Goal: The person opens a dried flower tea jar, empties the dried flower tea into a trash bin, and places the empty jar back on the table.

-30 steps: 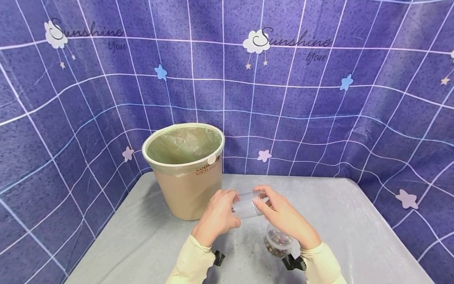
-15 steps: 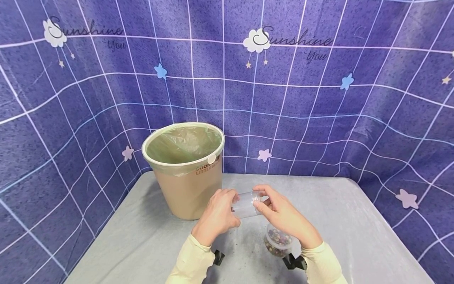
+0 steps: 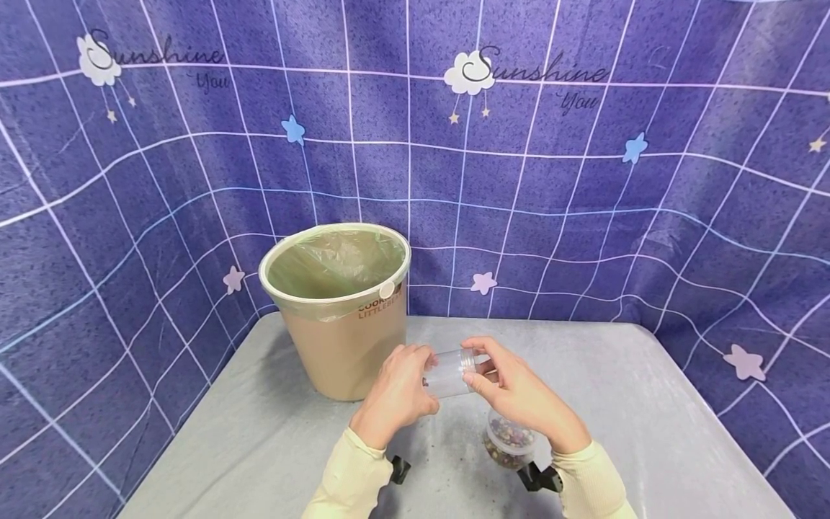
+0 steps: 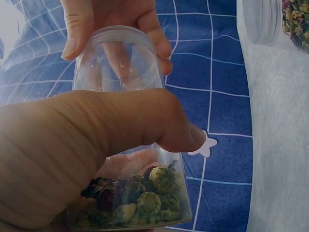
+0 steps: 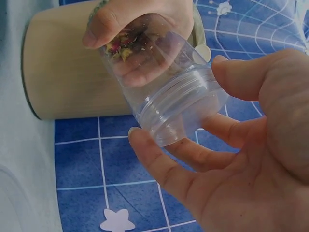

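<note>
A clear plastic jar (image 3: 447, 375) lies tilted nearly sideways between both hands above the table. My left hand (image 3: 397, 386) grips its bottom end, thumb across the side in the left wrist view. Dried flower buds (image 4: 147, 200) in yellow-green and dark red sit at that end. My right hand (image 3: 515, 386) holds the transparent screw lid (image 5: 186, 104) at the other end, thumb and fingertips spread around its rim. Below the right wrist stands a second clear jar (image 3: 509, 443), holding similar dried flowers and partly hidden by the right forearm.
A beige trash bin (image 3: 344, 346) with a green liner bag stands at the back left, close to the left hand. A grey cloth covers the table (image 3: 622, 404); small crumbs lie near its front. A blue-purple gridded curtain (image 3: 545, 238) hangs around the back and sides.
The right thumb and fingers have shifted slightly on the lid. The left hand, the jar it holds and the second jar stay in place.
</note>
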### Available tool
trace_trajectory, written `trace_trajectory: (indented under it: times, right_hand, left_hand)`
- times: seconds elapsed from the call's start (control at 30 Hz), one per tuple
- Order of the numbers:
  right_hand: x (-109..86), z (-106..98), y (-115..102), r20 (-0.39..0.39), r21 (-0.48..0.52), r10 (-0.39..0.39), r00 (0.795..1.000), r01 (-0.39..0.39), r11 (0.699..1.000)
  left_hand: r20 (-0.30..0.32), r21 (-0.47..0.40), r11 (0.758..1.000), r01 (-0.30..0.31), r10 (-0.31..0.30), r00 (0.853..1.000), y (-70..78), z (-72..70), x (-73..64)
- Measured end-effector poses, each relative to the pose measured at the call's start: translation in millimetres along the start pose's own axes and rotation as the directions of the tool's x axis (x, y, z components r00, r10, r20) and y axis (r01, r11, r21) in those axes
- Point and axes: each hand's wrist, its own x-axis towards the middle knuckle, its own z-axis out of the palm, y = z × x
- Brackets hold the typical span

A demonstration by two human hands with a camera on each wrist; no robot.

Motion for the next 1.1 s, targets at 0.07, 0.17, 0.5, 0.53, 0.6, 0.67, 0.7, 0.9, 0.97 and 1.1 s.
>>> trace_trajectory:
  times: [0.07,0.17,0.5,0.53,0.6,0.67,0.7,0.9,0.97,1.1]
  right_hand:
    - [-0.2,-0.3,0.3,0.000,0.001,-0.001,1.000,0.001,1.000]
    - [-0.5,-0.9,1.2,0.001,-0.009,-0.013,1.000,0.013,1.000]
    - [-0.6,-2.4,3.2,0.030,0.047,-0.067,0.997,0.066,0.997]
    - [-0.8,-2.5,3.2,0.034,0.058,-0.070,0.997,0.068,0.996]
    - [-1.3,-2.4,3.3,0.037,0.075,-0.075,0.997,0.072,0.995]
    - [-1.3,-2.1,3.9,0.038,0.086,-0.079,0.996,0.076,0.993]
    - [-1.5,-2.1,3.9,0.038,0.089,-0.080,0.996,0.076,0.993]
    - [-0.3,-1.4,4.9,0.035,0.086,-0.097,0.995,0.094,0.992]
    - [-0.2,-1.5,4.6,0.036,0.083,-0.095,0.995,0.092,0.992]
    - [-0.5,-2.0,3.2,0.041,0.084,-0.085,0.996,0.081,0.993]
  left_hand:
    - [0.000,-0.003,1.000,0.001,-0.001,1.000,-0.2,0.4,0.0]
    - [0.000,-0.006,1.000,0.002,-0.002,1.000,-0.1,0.4,-0.1]
    - [-0.005,-0.009,1.000,-0.003,0.003,1.000,-0.4,1.0,0.5]
    - [-0.006,-0.010,1.000,-0.006,0.006,1.000,-0.6,1.2,0.6]
    - [-0.009,-0.010,1.000,-0.011,0.011,1.000,-1.2,1.9,0.7]
    - [-0.011,-0.009,1.000,-0.015,0.014,1.000,-1.5,2.2,0.8]
    - [-0.010,-0.007,1.000,-0.013,0.013,1.000,-1.7,2.5,0.8]
    - [-0.011,-0.002,1.000,-0.010,0.010,1.000,-1.9,2.3,0.9]
    - [-0.008,-0.005,1.000,-0.010,0.010,1.000,-1.9,2.2,0.9]
    - [0.004,-0.009,1.000,-0.006,0.006,1.000,-1.8,1.9,1.0]
